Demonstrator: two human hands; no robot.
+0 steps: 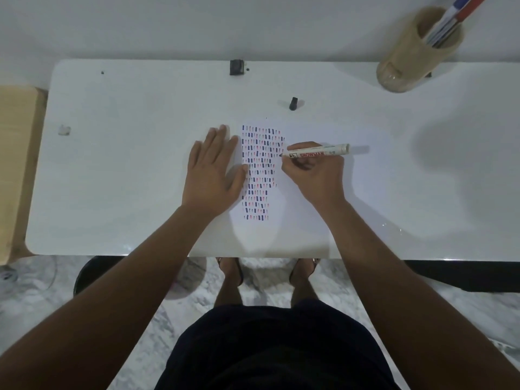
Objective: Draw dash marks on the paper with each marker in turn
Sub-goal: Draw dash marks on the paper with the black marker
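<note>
A white sheet of paper [287, 204] lies on the white table [126, 164], covered with columns of blue and red dash marks [259, 170]. My left hand [213, 173] rests flat on the paper's left side, fingers spread. My right hand [315, 173] grips a white marker [318, 153] with red lettering, lying nearly level, its dark tip touching the paper at the right edge of the marks. A black marker cap [293, 103] sits on the table beyond the paper.
A beige pen holder [408, 54] with several markers stands at the back right. A small black object [236, 67] sits at the table's far edge, a small pale scrap [64, 130] at the left. A wooden piece of furniture [17, 164] adjoins the table's left end.
</note>
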